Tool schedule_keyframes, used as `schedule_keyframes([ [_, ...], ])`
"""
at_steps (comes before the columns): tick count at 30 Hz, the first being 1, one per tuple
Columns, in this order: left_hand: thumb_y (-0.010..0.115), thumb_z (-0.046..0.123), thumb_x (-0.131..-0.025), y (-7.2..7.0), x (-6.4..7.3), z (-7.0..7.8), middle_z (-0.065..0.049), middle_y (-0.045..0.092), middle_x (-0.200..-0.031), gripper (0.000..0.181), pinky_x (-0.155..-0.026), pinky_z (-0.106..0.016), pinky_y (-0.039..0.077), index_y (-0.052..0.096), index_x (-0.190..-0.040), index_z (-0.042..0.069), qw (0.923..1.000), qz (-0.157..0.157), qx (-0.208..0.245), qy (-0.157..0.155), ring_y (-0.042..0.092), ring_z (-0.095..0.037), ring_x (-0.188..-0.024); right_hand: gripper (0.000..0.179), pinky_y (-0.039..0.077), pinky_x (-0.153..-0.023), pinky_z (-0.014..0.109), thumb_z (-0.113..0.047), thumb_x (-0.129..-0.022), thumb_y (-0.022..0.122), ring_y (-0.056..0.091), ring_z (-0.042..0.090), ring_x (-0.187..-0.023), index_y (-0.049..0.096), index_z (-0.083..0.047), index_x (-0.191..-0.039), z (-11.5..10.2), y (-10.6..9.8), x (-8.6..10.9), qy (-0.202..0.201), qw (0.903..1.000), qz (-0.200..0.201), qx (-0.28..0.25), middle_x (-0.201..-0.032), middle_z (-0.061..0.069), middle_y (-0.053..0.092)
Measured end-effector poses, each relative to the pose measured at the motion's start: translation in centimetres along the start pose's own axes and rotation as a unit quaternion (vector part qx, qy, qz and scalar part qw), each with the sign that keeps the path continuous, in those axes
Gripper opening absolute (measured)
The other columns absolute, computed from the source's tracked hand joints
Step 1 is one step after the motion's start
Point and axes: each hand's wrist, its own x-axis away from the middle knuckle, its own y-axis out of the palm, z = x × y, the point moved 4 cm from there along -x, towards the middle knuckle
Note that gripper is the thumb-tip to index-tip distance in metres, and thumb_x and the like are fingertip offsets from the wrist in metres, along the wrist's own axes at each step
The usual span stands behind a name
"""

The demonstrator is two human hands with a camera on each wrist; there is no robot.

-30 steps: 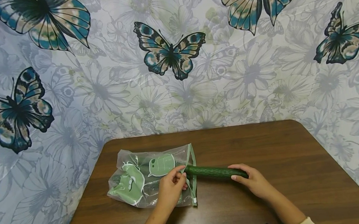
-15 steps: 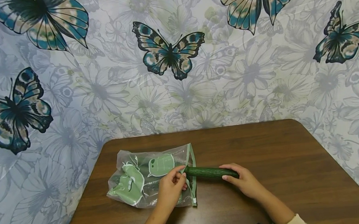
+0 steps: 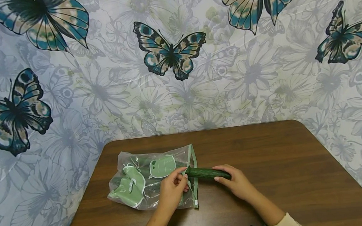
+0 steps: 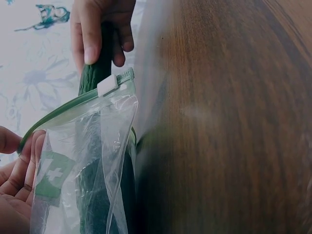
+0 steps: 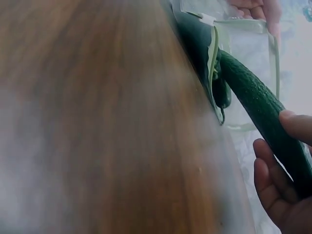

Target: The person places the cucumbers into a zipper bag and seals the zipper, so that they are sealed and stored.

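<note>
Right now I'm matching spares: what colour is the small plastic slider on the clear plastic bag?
The slider is white; it shows best in the left wrist view.

Cucumber [image 3: 204, 173] in right grip [image 3: 236, 183], tip at the mouth of clear bag [image 3: 151, 182] in left grip [image 3: 172, 188]

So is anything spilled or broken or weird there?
Nothing stands out: I see no spill or damage. The long dark-green cucumber is partway inside the clear, green-printed plastic bag, whose wrinkles look ordinary.
</note>
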Motion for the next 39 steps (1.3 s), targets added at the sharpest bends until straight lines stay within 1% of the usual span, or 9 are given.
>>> schedule_keyframes([
  [9, 0.066, 0.005, -0.096, 0.0, 0.0, -0.1, -0.01, 0.068, -0.074, 0.026, -0.055, -0.025, 0.06, 0.069, -0.122, 0.003, 0.9998, -0.007, -0.017, 0.01, 0.065, -0.009, -0.057, 0.041, 0.052, -0.088, 0.028, -0.033, -0.091, 0.075, 0.063, 0.015, -0.105, 0.067, -0.021, -0.129, -0.5, 1.6, -0.9, -0.001, 0.9999, 0.003, -0.01, -0.123, -0.003, 0.068],
  [12, 0.066, 0.006, -0.097, 0.0, -0.1, -0.1, -0.009, 0.068, -0.074, 0.026, -0.055, -0.025, 0.061, 0.069, -0.123, 0.003, 0.9997, -0.009, -0.019, 0.012, 0.065, -0.009, -0.057, 0.04, 0.051, -0.091, 0.028, -0.031, -0.092, 0.075, 0.062, 0.016, -0.107, 0.067, -0.02, -0.13, -0.8, 2.1, -1.2, 0.002, 0.9999, 0.001, -0.016, -0.125, -0.002, 0.068],
  [19, 0.067, 0.006, -0.096, 0.0, 0.0, -0.2, -0.011, 0.067, -0.074, 0.026, -0.055, -0.025, 0.06, 0.069, -0.122, 0.005, 0.9999, -0.007, -0.006, 0.011, 0.064, -0.009, -0.057, 0.041, 0.049, -0.095, 0.029, -0.021, -0.096, 0.07, 0.06, 0.018, -0.112, 0.063, -0.017, -0.136, -1.9, 3.3, -1.6, 0.005, 0.9989, -0.024, -0.04, -0.131, 0.002, 0.065],
  [21, 0.067, 0.006, -0.096, 0.0, 0.0, -0.1, -0.012, 0.068, -0.074, 0.026, -0.054, -0.025, 0.06, 0.069, -0.122, 0.005, 0.9999, -0.004, -0.004, 0.01, 0.064, -0.009, -0.057, 0.042, 0.051, -0.095, 0.027, -0.018, -0.098, 0.067, 0.061, 0.019, -0.113, 0.06, -0.013, -0.139, -2.0, 3.5, -1.6, 0.008, 0.9969, -0.037, -0.069, -0.133, 0.006, 0.063],
  [24, 0.068, 0.005, -0.095, 0.0, 0.0, 0.0, -0.013, 0.068, -0.075, 0.027, -0.054, -0.026, 0.06, 0.069, -0.122, 0.005, 1.0, 0.0, 0.0, 0.008, 0.064, -0.011, -0.056, 0.043, 0.054, -0.094, 0.021, -0.013, -0.101, 0.06, 0.065, 0.026, -0.114, 0.053, -0.004, -0.143, -1.7, 3.6, -1.5, 0.015, 0.9882, -0.063, -0.139, -0.135, 0.018, 0.06],
  [28, 0.067, 0.006, -0.096, 0.0, 0.0, 0.0, -0.013, 0.069, -0.076, 0.027, -0.054, -0.026, 0.06, 0.069, -0.123, 0.005, 1.0, -0.001, 0.004, 0.003, 0.064, -0.012, -0.056, 0.044, 0.056, -0.098, 0.02, -0.007, -0.103, 0.053, 0.065, 0.035, -0.119, 0.044, 0.008, -0.144, -1.1, 3.2, -1.2, 0.025, 0.966, -0.094, -0.24, -0.135, 0.031, 0.056],
  [31, 0.067, 0.005, -0.096, 0.0, 0.0, 0.0, -0.012, 0.068, -0.075, 0.027, -0.055, -0.025, 0.06, 0.069, -0.122, 0.006, 1.0, -0.002, -0.004, 0.005, 0.064, -0.011, -0.057, 0.045, 0.058, -0.098, 0.024, -0.006, -0.104, 0.053, 0.066, 0.037, -0.117, 0.044, 0.011, -0.144, -0.9, 2.9, -1.1, 0.015, 0.9595, -0.107, -0.26, -0.132, 0.035, 0.056],
  [36, 0.067, 0.005, -0.096, 0.0, 0.0, 0.0, -0.011, 0.068, -0.074, 0.026, -0.054, -0.025, 0.06, 0.07, -0.121, 0.005, 0.9999, -0.002, -0.007, 0.015, 0.064, -0.01, -0.057, 0.045, 0.062, -0.088, 0.029, -0.008, -0.103, 0.056, 0.073, 0.033, -0.101, 0.047, 0.011, -0.143, -0.7, 2.5, -1.0, -0.014, 0.9717, -0.105, -0.211, -0.11, 0.034, 0.068],
  [39, 0.067, 0.005, -0.096, 0.0, 0.1, 0.1, -0.012, 0.068, -0.074, 0.026, -0.054, -0.025, 0.06, 0.07, -0.121, 0.004, 0.9999, -0.002, 0.0, 0.014, 0.064, -0.01, -0.057, 0.045, 0.062, -0.087, 0.03, -0.008, -0.103, 0.056, 0.074, 0.032, -0.098, 0.048, 0.011, -0.143, -0.8, 2.6, -1.0, -0.015, 0.9747, -0.101, -0.199, -0.105, 0.032, 0.071],
])
